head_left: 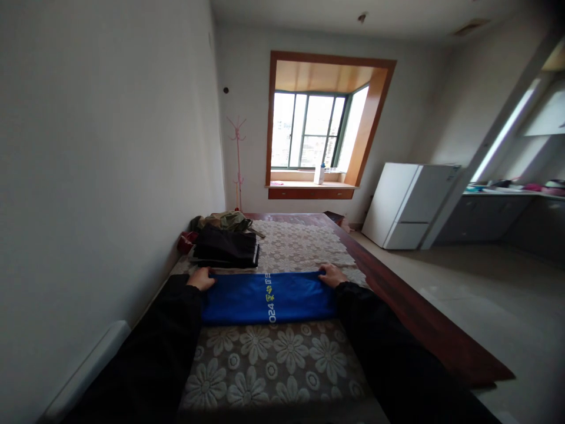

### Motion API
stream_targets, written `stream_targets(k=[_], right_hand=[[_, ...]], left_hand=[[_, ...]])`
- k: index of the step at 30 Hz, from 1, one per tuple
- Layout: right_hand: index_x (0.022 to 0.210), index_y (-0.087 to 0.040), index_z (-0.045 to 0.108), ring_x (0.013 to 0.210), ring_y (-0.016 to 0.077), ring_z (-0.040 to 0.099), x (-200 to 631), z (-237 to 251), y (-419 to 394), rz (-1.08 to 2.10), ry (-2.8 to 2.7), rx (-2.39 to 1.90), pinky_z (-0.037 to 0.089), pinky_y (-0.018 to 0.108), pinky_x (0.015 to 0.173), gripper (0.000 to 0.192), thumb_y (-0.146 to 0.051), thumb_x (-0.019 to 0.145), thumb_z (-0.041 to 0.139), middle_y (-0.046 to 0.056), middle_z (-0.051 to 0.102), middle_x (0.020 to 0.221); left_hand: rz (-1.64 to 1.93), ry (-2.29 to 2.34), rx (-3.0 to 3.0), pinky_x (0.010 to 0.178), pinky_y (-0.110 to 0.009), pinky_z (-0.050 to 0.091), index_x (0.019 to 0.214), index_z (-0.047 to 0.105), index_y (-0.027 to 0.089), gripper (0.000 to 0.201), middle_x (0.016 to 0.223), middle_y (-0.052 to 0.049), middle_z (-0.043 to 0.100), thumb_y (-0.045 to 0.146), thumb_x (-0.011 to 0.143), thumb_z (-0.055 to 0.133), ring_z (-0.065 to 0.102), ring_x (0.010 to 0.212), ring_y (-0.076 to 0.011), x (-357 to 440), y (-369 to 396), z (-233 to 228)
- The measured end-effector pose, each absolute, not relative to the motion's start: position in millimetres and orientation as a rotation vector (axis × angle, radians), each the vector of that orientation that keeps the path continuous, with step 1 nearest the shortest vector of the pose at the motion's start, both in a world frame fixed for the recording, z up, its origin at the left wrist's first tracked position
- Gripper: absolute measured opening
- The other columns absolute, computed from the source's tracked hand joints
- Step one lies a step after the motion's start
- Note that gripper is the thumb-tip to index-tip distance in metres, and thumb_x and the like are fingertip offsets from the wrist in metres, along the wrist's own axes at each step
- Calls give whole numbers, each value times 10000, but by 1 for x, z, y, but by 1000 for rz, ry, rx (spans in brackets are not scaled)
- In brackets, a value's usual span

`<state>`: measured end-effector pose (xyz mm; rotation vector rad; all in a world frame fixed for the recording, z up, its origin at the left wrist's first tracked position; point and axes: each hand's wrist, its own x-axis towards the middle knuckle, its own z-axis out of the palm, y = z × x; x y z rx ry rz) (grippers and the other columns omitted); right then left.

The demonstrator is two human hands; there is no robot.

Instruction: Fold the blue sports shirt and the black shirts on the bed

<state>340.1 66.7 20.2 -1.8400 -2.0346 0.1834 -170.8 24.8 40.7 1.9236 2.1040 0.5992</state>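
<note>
2 black sleeves (145, 353) filled the near corners, reaching out over a lace cloth (273, 365) with big white flowers. The left hand (201, 278) gripped the far-left corner of a folded blue garment (269, 297), fingers curled over its edge; the right hand (332, 274) pinched the far-right corner the same way. The garment lay flat across the worktop (424, 324), between the hands. Its yellow-and-white print read "2024", followed by characters too small to read. Just beyond, near the left wall, sat a pile of dark clothes (225, 246). Further off were a bay window (318, 126), a pink coat stand (238, 162) and a white fridge (408, 203).
</note>
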Motion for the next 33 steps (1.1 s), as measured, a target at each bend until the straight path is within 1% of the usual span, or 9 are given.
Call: stream_targets(k=[4,8,12,15,22,25,28,30,33], right_hand=[[977,-176,758,964,214,669,348,31,57,231,-1955,-1808,487,318,921,240,-177,795,600,85,745,1015],[1008,-179,731,996,205,672,352,53,27,285,-1898,-1701,498,312,933,244,-226,832,569,83,748,1041],[936,-201,715,956,224,665,365,76,-39,454,-1821,-1384,504,360,944,205,-342,818,624,69,740,974],[877,-230,726,941,264,645,378,86,-104,562,-1782,-1295,491,411,958,245,-449,768,713,64,733,922],[805,-253,747,903,284,624,397,68,-208,883,-1832,-1352,503,416,913,229,-465,726,779,67,726,886],[792,-262,758,863,265,616,401,58,-222,1042,-1882,-1405,513,402,884,212,-459,718,785,50,724,852],[940,-263,773,895,254,635,401,54,-217,1129,-1998,-1394,519,378,870,295,-493,755,761,50,744,945],[1047,-248,754,898,236,648,399,54,-203,1071,-2092,-1387,523,359,847,379,-542,815,696,58,748,1013],[1050,-226,733,856,212,656,390,51,-163,850,-2173,-1415,523,337,795,409,-567,897,566,61,747,985]], left_hand=[[696,2044,1897,834,-343,512,860,734,183,224,882,-105,767,278,661,693,706,919,-288,-176,20,53],[861,1969,1907,910,-357,506,898,717,192,215,971,-94,770,323,732,675,685,951,-252,-175,-8,78],[1075,1730,1865,965,-358,507,915,707,199,319,1064,-90,765,466,740,705,670,1020,-250,-174,-75,104],[1158,1571,1762,937,-369,521,818,721,211,364,912,-59,768,535,662,779,677,932,-264,-175,-141,117],[850,1526,1680,761,-290,538,694,742,265,177,751,-12,740,408,643,832,681,793,-252,-184,-245,99],[712,1426,1700,721,-276,538,691,750,260,158,746,-21,740,377,632,838,682,762,-243,-185,-256,88],[607,1378,1696,763,-294,554,821,776,256,248,847,-42,769,444,664,815,702,819,-251,-182,-249,85],[525,1421,1757,815,-304,551,921,766,248,322,928,-46,776,515,745,727,707,876,-245,-178,-231,86],[494,1549,1921,902,-322,529,1020,737,224,388,1042,-63,774,528,845,571,701,962,-240,-170,-184,84]])
